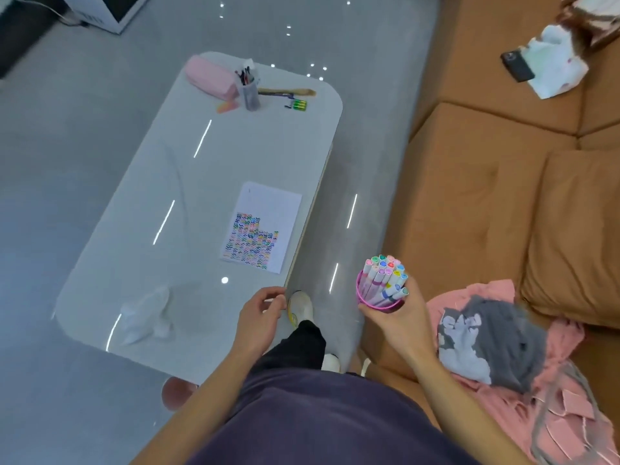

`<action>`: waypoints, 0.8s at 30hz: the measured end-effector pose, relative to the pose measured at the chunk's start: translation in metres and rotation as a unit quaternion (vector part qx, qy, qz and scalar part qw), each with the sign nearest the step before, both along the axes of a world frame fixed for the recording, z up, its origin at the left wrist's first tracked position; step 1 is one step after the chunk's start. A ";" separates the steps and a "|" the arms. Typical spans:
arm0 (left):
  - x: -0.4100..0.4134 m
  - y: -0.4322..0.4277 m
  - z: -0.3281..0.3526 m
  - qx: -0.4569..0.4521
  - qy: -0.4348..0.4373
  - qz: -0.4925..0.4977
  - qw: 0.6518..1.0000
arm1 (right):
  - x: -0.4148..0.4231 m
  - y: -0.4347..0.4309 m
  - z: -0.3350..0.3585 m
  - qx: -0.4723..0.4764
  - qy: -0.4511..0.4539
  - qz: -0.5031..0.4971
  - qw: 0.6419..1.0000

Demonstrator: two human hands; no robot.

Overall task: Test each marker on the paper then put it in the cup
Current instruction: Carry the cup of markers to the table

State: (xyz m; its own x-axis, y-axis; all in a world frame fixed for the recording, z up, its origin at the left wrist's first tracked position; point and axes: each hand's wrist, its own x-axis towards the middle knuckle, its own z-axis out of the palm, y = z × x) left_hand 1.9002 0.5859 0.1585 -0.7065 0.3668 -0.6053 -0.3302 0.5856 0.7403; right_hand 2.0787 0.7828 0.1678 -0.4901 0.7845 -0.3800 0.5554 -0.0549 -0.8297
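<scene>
While left hand [260,310] fingers curl empty, right hand [394,312] fingers grip cup [375,302], markers [384,278] upright.

I'm standing in a home living room. On the right of the frame runs a tan upholstered sofa [486,182] with a matching cushion [570,236], and clothes lie tossed on it: a pink and grey garment [510,350] at lower right, a white one [553,68] with a phone [517,66] at upper right. In the middle stands a low glossy white coffee table [161,229] with rounded corners, on a polished grey tile floor [60,129] that mirrors ceiling lights. At the table's far end sit a pink pencil case [209,77] and a pen holder [250,92].
</scene>
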 end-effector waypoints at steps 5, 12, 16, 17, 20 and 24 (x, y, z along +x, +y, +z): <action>-0.039 0.018 0.001 0.004 -0.005 0.042 0.999 | -0.063 0.028 0.001 0.004 -0.008 0.046 0.999; -0.071 0.035 0.006 0.011 -0.014 0.130 0.991 | -0.133 0.063 0.003 0.014 -0.013 0.151 0.988; -0.081 0.049 0.002 0.007 -0.017 0.208 0.978 | -0.173 0.095 -0.004 0.012 -0.021 0.231 0.973; -0.082 0.053 0.001 0.010 -0.018 0.230 0.973 | -0.184 0.103 -0.007 0.011 -0.026 0.252 0.967; -0.079 0.071 -0.007 0.015 -0.025 0.298 0.954 | -0.214 0.127 -0.019 0.003 -0.038 0.322 0.946; -0.061 0.104 -0.023 -0.007 -0.028 0.402 0.915 | -0.247 0.154 -0.034 -0.021 -0.052 0.427 0.902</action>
